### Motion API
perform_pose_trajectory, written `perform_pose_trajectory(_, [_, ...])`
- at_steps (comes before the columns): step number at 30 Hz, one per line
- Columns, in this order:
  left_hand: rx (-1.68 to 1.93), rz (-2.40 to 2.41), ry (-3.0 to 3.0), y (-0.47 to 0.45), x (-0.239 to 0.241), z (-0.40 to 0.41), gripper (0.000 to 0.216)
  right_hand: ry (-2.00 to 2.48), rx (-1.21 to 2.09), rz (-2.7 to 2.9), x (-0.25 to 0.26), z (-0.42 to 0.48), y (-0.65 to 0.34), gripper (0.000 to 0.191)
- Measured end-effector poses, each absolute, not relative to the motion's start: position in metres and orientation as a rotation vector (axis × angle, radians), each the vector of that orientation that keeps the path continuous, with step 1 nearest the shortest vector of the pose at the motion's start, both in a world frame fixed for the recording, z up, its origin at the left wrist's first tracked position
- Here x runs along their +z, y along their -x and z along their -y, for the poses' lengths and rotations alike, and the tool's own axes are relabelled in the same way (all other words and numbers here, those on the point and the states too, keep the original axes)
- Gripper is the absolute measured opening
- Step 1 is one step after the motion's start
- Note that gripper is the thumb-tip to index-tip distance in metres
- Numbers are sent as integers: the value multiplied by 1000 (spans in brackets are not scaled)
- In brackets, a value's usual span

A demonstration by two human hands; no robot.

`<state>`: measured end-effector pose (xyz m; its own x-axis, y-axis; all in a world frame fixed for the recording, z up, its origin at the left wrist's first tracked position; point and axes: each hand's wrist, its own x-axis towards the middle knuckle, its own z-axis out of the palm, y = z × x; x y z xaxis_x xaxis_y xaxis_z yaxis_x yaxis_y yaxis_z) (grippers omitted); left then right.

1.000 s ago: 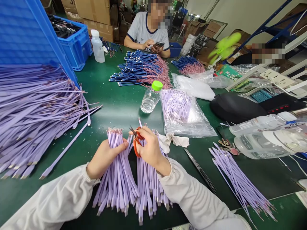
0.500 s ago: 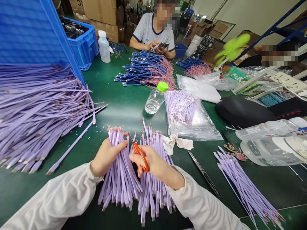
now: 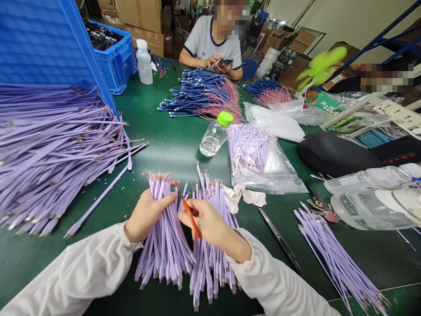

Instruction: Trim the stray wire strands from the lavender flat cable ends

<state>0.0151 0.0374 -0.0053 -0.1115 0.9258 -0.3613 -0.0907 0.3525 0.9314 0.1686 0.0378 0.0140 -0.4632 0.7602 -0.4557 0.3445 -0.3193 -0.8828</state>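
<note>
The left hand (image 3: 148, 215) is closed around a bundle of flat lilac cables (image 3: 164, 237) lying on the green surface (image 3: 171, 149), long axis running away from the person, bare wire ends at the far end. The right hand (image 3: 210, 228) grips narrow orange scissors (image 3: 188, 213), tips angled up beside those wire ends.

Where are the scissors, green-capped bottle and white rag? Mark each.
scissors (image 3: 190, 219), head view, on the orange handle
green-capped bottle (image 3: 212, 142), head view, on the clear body
white rag (image 3: 245, 196), head view, on its crumpled middle
</note>
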Motion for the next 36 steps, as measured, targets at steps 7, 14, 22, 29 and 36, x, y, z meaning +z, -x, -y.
perform_pose_trajectory(7, [1046,-1424,-834,-16,-4,-37,46,1456,1732,1738,20,-38,-168,27])
perform_pose_trajectory(14, [1026,-1455,-886,-17,-5,-38,44,1575,1385,1986,17,-38,-167,21])
perform_pose_trajectory(22, [1019,-1442,-887,-16,-4,-38,42,1610,1146,2143,17,-38,-167,29])
perform_pose_trajectory(29, [992,-1480,-922,-16,-6,-37,46,1671,1018,2235,21,-36,-165,27])
perform_pose_trajectory(36, [987,-1444,-883,-15,-4,-37,50,1633,1065,2167,17,-38,-167,31])
